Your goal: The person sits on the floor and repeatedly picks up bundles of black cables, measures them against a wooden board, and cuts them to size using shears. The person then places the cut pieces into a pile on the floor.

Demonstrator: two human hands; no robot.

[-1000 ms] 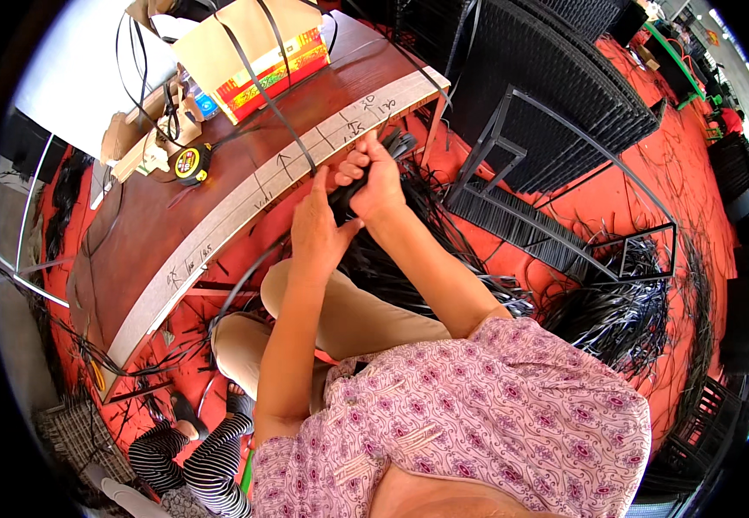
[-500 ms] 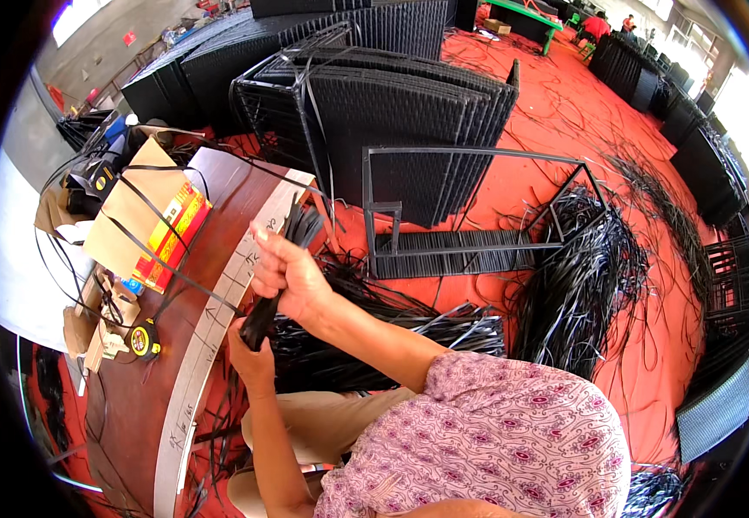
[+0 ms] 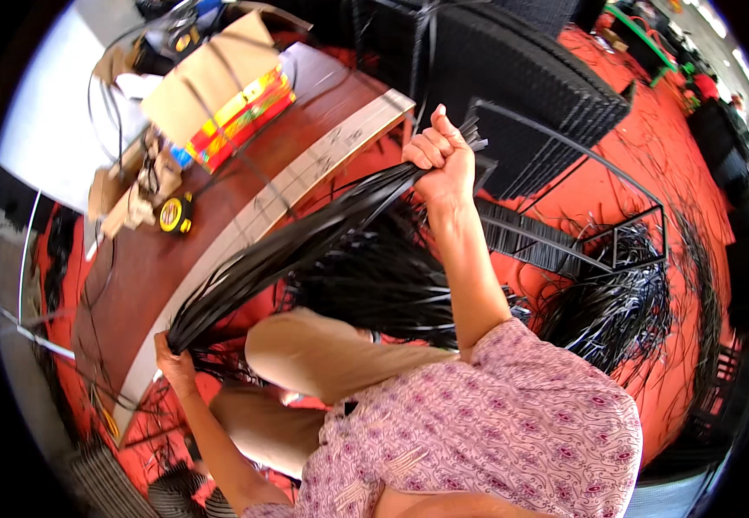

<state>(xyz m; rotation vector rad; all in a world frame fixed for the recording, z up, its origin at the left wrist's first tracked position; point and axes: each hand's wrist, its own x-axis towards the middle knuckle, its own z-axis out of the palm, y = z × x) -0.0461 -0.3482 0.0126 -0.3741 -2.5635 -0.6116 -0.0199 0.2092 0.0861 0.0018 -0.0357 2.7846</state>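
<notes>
A bundle of black flat strips [image 3: 297,237] is stretched slantwise between my two hands, along the near edge of the brown table [image 3: 228,203]. My right hand [image 3: 444,164] is raised at the far end of it, fingers wrapped tightly round the strips, whose cut ends stick out past the fist. At the near left, my left hand [image 3: 173,361] grips the other end beside the table's pale marked edge strip [image 3: 253,233]. Below the bundle, a big heap of loose black strips [image 3: 374,289] lies on the floor by my knees.
An open cardboard box [image 3: 210,82], a red and yellow carton [image 3: 241,121] and a yellow tape measure [image 3: 176,213] sit on the table. Beyond stand stacked black woven panels [image 3: 513,95]. A black metal frame [image 3: 664,229] stands on the red floor [image 3: 582,173] beside another strip pile [image 3: 608,302].
My hands have moved apart: the right up and to the right, the left down and to the left. The bundle now spans the gap between them. The view has also shifted.
</notes>
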